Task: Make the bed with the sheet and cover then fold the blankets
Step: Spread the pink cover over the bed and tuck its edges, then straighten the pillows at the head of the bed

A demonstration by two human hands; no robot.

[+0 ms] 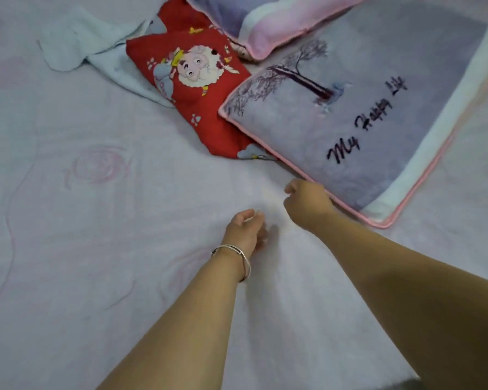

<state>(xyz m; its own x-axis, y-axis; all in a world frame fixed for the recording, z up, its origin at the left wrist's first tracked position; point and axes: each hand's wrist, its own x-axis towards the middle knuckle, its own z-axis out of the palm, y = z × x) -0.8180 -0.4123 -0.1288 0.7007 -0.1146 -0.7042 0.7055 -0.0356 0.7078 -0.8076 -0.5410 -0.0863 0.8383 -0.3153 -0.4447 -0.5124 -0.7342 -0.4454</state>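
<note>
Sheet: pale, printed with pink roses, spread over the bed and filling the view from 6 to 11 o'clock. Mostly flat; a raised crease runs at centre, between the two hands.

Left hand: silver bangle at the wrist, fingers curled shut, seemingly pinching a little sheet fabric. Judged placed there to draw the crease toward the near edge.

Right hand: just beyond the left, toward 1 o'clock, fingers curled in; whether they hold cloth cannot be told. It sits touching or just beside the pink-piped edge of the near pillow, probably to work the sheet where it runs under that corner.

Grey pillow: lettered "My Happy Life", lying flat on the sheet at 1–2 o'clock.

Second pillow: same pink trim, at 12 o'clock, partly out of view.

Red cartoon cushion: at 12 o'clock, its edge tucked under the grey pillow.

Light blue towel-like cloth: crumpled at 11 o'clock, unfolded, touching the cushion.
</note>
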